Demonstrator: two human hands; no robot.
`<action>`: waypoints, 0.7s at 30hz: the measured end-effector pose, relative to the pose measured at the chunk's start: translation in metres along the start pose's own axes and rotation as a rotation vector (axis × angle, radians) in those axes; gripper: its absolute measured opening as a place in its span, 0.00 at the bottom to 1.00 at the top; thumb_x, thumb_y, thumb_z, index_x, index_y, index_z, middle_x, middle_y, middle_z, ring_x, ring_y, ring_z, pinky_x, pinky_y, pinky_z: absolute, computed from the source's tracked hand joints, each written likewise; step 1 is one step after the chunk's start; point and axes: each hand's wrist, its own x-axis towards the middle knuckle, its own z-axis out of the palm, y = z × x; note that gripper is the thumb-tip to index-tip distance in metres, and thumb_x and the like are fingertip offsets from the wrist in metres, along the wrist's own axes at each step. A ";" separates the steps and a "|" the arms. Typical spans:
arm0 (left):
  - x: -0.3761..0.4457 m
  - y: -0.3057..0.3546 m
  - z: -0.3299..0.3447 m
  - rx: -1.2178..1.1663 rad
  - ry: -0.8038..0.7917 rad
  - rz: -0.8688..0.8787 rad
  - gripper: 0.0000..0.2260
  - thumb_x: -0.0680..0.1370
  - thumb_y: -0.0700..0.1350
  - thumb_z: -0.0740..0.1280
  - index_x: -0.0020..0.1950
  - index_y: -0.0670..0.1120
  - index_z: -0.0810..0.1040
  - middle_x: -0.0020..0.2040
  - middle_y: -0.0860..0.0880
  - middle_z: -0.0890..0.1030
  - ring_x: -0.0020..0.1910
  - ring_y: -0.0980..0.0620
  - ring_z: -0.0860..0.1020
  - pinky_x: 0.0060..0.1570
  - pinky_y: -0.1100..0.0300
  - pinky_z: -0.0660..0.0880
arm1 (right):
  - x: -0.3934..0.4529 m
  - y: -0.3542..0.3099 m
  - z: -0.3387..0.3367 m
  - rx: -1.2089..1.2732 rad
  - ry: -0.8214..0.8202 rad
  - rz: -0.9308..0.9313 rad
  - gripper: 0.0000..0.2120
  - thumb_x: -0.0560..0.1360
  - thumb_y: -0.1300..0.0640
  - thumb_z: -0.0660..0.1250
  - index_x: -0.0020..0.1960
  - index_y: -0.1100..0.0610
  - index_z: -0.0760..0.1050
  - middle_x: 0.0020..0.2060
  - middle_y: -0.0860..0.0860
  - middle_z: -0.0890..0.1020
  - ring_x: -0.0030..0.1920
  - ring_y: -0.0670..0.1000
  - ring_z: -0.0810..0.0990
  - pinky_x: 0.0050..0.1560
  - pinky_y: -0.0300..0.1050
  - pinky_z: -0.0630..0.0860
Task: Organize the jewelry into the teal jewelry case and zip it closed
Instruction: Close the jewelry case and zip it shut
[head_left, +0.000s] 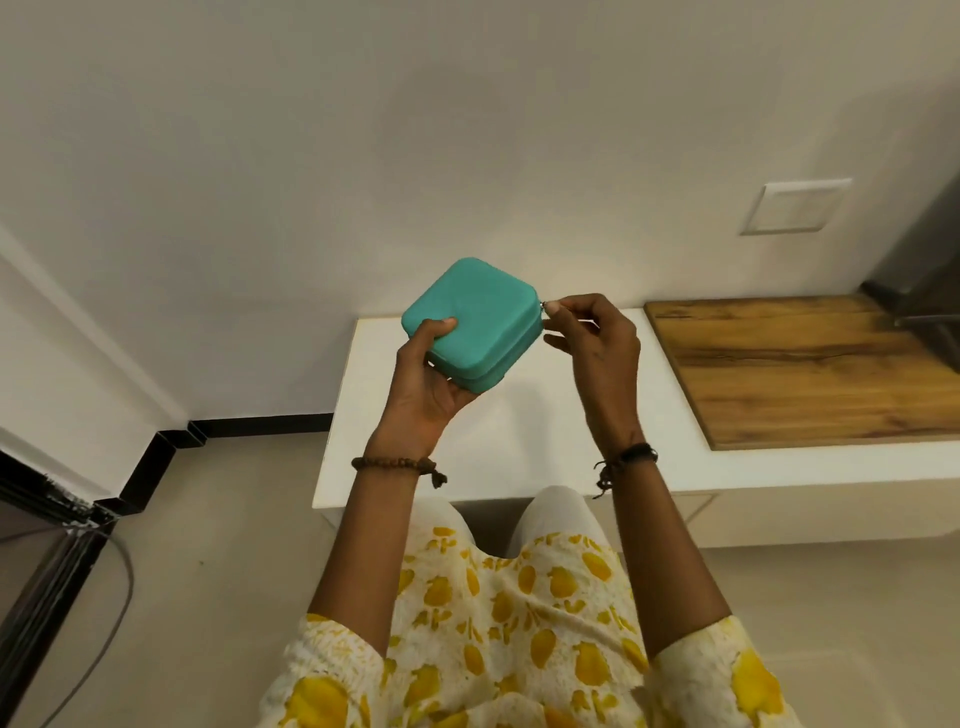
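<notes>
Left hand (423, 387): grip holding the teal jewelry case (475, 322) from below, palm up, thumb laid flat on the lid near its left edge, fingers curled under the base. Forearm raised, wrist bent back, a brown bead bracelet (387, 463) at the wrist.

Right hand (597, 343): grip narrow, thumb and forefinger pinching the small metal zipper pull (545, 306) at the case's right corner; remaining fingers loosely curled below. Forearm raised, a dark thread band (628, 457) at the wrist.

Teal jewelry case: lid down on base, seam visible along the near and right sides; whether the zip is fully run cannot be told. Held tilted in the air, above the left end of the white table (498, 447), not touching it.

Surroundings: 1 wooden board (800, 364) set into the table's right part, well apart from the case. White wall plate (795, 207) on the wall above it. Person seated at the table's near edge in a yellow-print garment (519, 623).
</notes>
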 end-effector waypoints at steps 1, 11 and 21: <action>0.000 0.003 -0.003 0.027 -0.021 -0.028 0.15 0.72 0.45 0.65 0.57 0.48 0.74 0.51 0.47 0.82 0.48 0.47 0.81 0.44 0.52 0.80 | 0.002 -0.002 -0.005 0.056 -0.078 0.041 0.04 0.75 0.60 0.66 0.47 0.61 0.77 0.43 0.52 0.82 0.45 0.49 0.82 0.46 0.41 0.80; 0.009 -0.008 0.008 -0.242 0.124 -0.124 0.13 0.76 0.48 0.67 0.56 0.42 0.74 0.53 0.41 0.79 0.55 0.42 0.79 0.50 0.49 0.79 | -0.025 0.019 0.018 -0.073 0.187 -0.139 0.03 0.78 0.59 0.63 0.47 0.58 0.73 0.42 0.47 0.80 0.44 0.41 0.79 0.46 0.35 0.78; 0.016 -0.028 0.018 -0.376 0.140 0.027 0.23 0.74 0.43 0.68 0.67 0.44 0.67 0.65 0.39 0.73 0.61 0.39 0.75 0.39 0.53 0.81 | -0.049 0.036 0.035 -0.242 0.159 -0.282 0.02 0.76 0.60 0.65 0.48 0.58 0.76 0.42 0.42 0.79 0.42 0.34 0.77 0.46 0.26 0.73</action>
